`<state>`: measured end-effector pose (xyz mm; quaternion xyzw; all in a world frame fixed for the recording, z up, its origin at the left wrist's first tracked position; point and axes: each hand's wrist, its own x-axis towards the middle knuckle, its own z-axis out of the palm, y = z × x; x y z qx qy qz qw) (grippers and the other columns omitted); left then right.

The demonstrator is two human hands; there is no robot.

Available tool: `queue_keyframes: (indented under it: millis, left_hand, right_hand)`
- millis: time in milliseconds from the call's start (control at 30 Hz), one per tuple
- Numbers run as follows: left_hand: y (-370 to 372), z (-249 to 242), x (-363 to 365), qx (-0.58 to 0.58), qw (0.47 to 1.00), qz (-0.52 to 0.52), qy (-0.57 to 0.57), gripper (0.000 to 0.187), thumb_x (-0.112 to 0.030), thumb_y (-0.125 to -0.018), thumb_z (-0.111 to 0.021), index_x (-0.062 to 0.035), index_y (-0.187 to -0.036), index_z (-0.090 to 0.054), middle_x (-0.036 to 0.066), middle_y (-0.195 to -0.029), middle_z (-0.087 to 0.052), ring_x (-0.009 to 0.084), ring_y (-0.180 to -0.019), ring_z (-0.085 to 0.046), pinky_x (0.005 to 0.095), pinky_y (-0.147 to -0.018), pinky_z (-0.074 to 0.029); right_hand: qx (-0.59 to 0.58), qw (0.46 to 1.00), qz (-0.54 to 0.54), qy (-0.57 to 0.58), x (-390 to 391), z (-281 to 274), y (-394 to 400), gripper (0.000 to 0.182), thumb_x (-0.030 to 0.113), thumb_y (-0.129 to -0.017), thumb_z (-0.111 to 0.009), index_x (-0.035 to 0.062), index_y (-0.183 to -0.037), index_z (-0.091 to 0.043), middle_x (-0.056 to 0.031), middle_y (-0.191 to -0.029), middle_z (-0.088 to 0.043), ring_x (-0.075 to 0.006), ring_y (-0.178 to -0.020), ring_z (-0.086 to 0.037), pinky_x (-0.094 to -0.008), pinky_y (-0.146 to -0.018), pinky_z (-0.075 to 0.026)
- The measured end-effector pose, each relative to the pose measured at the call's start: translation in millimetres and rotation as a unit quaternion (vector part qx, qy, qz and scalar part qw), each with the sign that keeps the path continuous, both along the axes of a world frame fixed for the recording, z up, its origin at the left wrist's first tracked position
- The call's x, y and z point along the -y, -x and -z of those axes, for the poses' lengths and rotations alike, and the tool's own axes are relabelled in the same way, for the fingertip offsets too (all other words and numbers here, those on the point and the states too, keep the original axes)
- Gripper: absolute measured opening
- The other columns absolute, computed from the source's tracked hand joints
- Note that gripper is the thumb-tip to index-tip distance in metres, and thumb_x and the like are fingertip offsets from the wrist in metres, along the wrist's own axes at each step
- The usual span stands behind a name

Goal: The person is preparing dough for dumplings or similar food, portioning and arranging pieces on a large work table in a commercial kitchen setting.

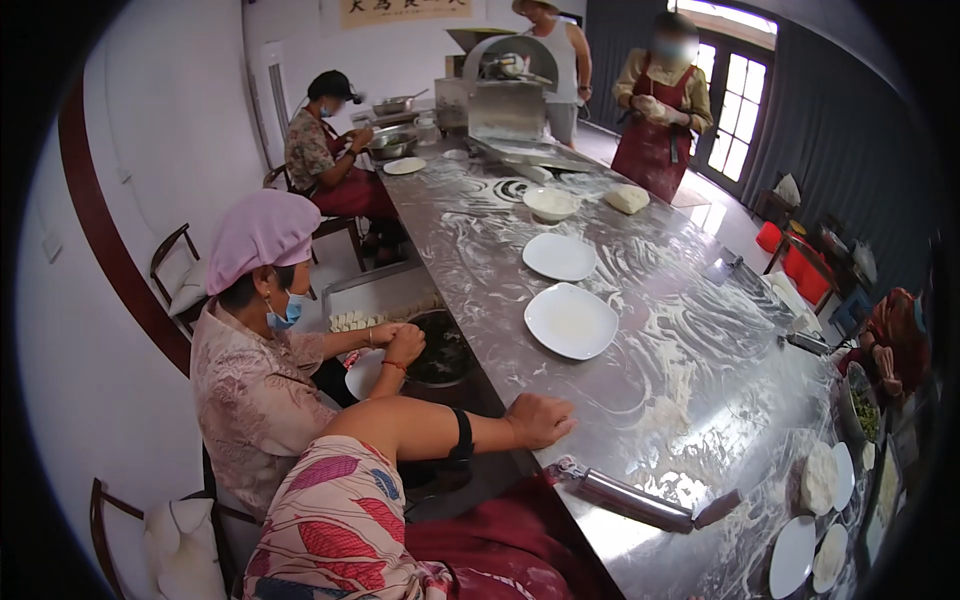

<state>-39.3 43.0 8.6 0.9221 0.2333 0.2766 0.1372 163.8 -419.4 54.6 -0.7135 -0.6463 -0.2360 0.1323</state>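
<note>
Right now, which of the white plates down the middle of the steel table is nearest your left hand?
The squarish white plate, empty and closest along the floured steel table. The round white plate sits beyond it, farther from the left hand, which rests on the table edge.

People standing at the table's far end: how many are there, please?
2: a person in white behind the machine, and a person in a red apron beside it.

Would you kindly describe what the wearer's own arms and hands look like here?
Only the left hand and its arm show. The forearm is bare, with a black band around it near the elbow. The short sleeve is patterned in pink, red, cream and blue. No glove or ring is visible.
</note>
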Motion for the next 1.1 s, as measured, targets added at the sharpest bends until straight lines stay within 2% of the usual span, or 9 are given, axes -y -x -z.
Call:
queue_keyframes:
  millis: [67,167,367,467,767,867,967,1100]
  left_hand:
    - [0,0,0,0.001,1.0,-0.005,0.002,0.024,-0.032,-0.087,-0.06,-0.01,-0.078,-0.057,0.012,-0.073,-0.062,0.0341,-0.071,-0.063,0.0464,-0.06,-0.05]
    - [0,1,0,0.004,1.0,-0.003,0.001,0.023,-0.032,-0.086,-0.06,-0.01,-0.079,-0.057,0.012,-0.073,-0.063,0.0341,-0.07,-0.064,0.0464,-0.06,-0.05]
    - [-1,3,-2,0.011,1.0,0.0,-0.001,0.023,-0.032,-0.086,-0.061,-0.01,-0.078,-0.057,0.012,-0.073,-0.062,0.0346,-0.069,-0.063,0.0466,-0.06,-0.05]
    - [-1,5,-2,0.0,1.0,-0.002,-0.01,0.024,-0.032,-0.086,-0.061,-0.0099,-0.078,-0.056,0.012,-0.073,-0.062,0.0348,-0.069,-0.063,0.0468,-0.06,-0.05]
    - [-1,3,-1,-0.006,1.0,-0.005,-0.007,0.025,-0.032,-0.087,-0.06,-0.0096,-0.077,-0.056,0.013,-0.074,-0.062,0.0352,-0.07,-0.063,0.0472,-0.06,-0.049]
    - [-1,1,0,0.0,1.0,-0.008,-0.021,0.027,-0.032,-0.088,-0.06,-0.0086,-0.074,-0.056,0.013,-0.071,-0.061,0.0337,-0.068,-0.062,0.0448,-0.059,-0.049]
    - [-1,4,-1,0.015,1.0,-0.003,-0.021,0.027,-0.032,-0.088,-0.06,-0.0085,-0.074,-0.056,0.013,-0.07,-0.06,0.0338,-0.067,-0.062,0.0449,-0.059,-0.049]
    - [-1,4,-1,0.016,1.0,-0.003,-0.022,0.027,-0.032,-0.088,-0.06,-0.0087,-0.073,-0.056,0.013,-0.07,-0.061,0.034,-0.068,-0.062,0.0452,-0.059,-0.049]
  right_hand:
    - [-0.019,0.999,0.008,0.026,1,-5,2,0.021,0.002,-0.088,-0.062,-0.001,-0.109,-0.062,-0.0173,-0.11,-0.067,-0.0381,-0.101,-0.064,-0.0461,-0.086,-0.054]
    - [-0.036,0.998,0.003,0.056,14,10,-8,0.029,0.011,-0.091,-0.059,-0.0017,-0.117,-0.058,-0.0203,-0.12,-0.062,-0.0408,-0.11,-0.059,-0.0495,-0.092,-0.049]
    - [-0.109,0.985,-0.012,0.133,31,24,-22,0.067,0.047,-0.091,-0.056,-0.0027,-0.134,-0.044,-0.0249,-0.137,-0.047,-0.0459,-0.127,-0.043,-0.0554,-0.106,-0.035]
    - [-0.116,0.981,-0.002,0.154,36,30,-25,0.075,0.051,-0.087,-0.06,-0.0032,-0.136,-0.042,-0.0246,-0.139,-0.044,-0.0459,-0.129,-0.039,-0.0557,-0.107,-0.032]
    - [-0.11,0.982,-0.012,0.151,35,29,-27,0.074,0.048,-0.086,-0.061,-0.0034,-0.136,-0.042,-0.0233,-0.141,-0.043,-0.0455,-0.13,-0.039,-0.0553,-0.108,-0.032]
    - [-0.105,0.983,-0.014,0.152,36,32,-29,0.071,0.047,-0.088,-0.06,-0.0037,-0.135,-0.043,-0.0229,-0.14,-0.045,-0.0443,-0.129,-0.041,-0.0551,-0.108,-0.032]
    - [-0.095,0.987,-0.022,0.126,29,24,-24,0.061,0.041,-0.091,-0.059,-0.0038,-0.131,-0.047,-0.0225,-0.135,-0.05,-0.0431,-0.126,-0.045,-0.0546,-0.106,-0.035]
    - [-0.084,0.993,-0.008,0.083,22,19,-15,0.043,0.022,-0.092,-0.056,-0.0035,-0.126,-0.052,-0.0222,-0.131,-0.054,-0.0407,-0.123,-0.05,-0.0535,-0.104,-0.039]
